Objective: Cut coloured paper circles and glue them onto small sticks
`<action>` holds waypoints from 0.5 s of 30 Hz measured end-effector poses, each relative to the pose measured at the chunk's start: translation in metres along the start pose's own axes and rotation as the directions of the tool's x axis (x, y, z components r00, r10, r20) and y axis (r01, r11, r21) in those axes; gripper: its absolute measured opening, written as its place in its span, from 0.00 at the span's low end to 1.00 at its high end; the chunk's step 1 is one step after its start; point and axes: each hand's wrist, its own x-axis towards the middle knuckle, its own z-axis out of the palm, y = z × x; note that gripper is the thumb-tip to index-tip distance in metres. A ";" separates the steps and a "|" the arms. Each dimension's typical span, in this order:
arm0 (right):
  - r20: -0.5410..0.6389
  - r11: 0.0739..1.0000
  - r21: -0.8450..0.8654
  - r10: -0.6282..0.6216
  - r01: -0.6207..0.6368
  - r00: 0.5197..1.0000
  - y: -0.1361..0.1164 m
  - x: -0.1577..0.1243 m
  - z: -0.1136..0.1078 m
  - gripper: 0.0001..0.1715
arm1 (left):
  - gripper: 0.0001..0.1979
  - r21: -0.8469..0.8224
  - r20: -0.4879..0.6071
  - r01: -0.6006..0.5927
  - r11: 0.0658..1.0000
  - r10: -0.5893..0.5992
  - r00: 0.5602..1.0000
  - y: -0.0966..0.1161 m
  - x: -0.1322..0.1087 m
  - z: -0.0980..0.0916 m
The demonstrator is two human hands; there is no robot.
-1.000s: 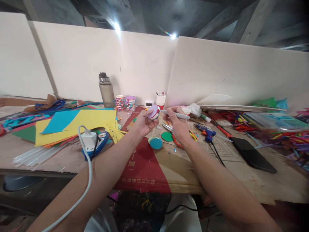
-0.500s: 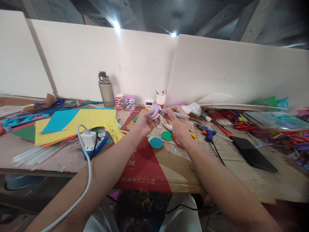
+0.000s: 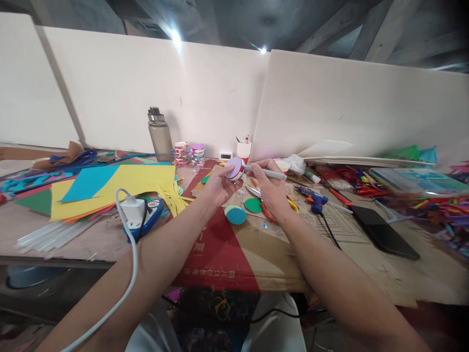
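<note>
My left hand (image 3: 219, 186) is closed around a small paper cup (image 3: 235, 169) with a purple paper disc over its mouth, held up above the table. My right hand (image 3: 268, 189) grips a white glue stick pen (image 3: 269, 173) whose tip touches the cup's rim. Under my hands on the cardboard lie a blue paper disc (image 3: 236, 214) and a green paper disc (image 3: 252, 205). Scissors with orange handles (image 3: 269, 209) are partly hidden by my right hand.
Yellow, blue and green paper sheets (image 3: 110, 188) and a white charger on a blue power strip (image 3: 141, 215) lie at left. A grey water bottle (image 3: 158, 137), stacked decorated cups (image 3: 189, 154), a blue glue gun (image 3: 315, 199), a black phone (image 3: 383, 237) and pipe cleaners (image 3: 432, 205) ring the work area.
The view has shifted slightly. My hands keep the cup and the pen together, with the cup turned a little in my left fingers.
</note>
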 end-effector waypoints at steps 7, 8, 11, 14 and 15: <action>0.033 0.995 -0.086 -0.058 0.060 0.998 0.002 -0.001 -0.002 0.15 | 0.05 0.006 -0.010 -0.009 1.000 0.009 1.000 -0.001 -0.001 0.002; 0.034 0.991 -0.105 -0.079 0.082 0.996 0.003 0.000 -0.002 0.15 | 0.05 0.002 -0.011 -0.009 1.000 0.009 1.000 -0.001 -0.001 0.002; 0.043 0.979 -0.147 -0.134 0.139 0.990 0.004 0.000 -0.003 0.14 | 0.06 -0.009 -0.013 -0.006 1.000 0.006 1.000 -0.001 0.000 0.002; 0.037 0.980 -0.145 -0.130 0.134 0.991 0.003 0.000 -0.002 0.14 | 0.06 -0.028 -0.006 0.007 1.000 -0.007 1.000 -0.001 0.000 0.002; 0.029 0.984 -0.131 -0.121 0.124 0.992 0.002 -0.001 -0.002 0.14 | 0.06 -0.038 -0.011 0.011 0.999 -0.012 1.000 0.000 0.000 0.001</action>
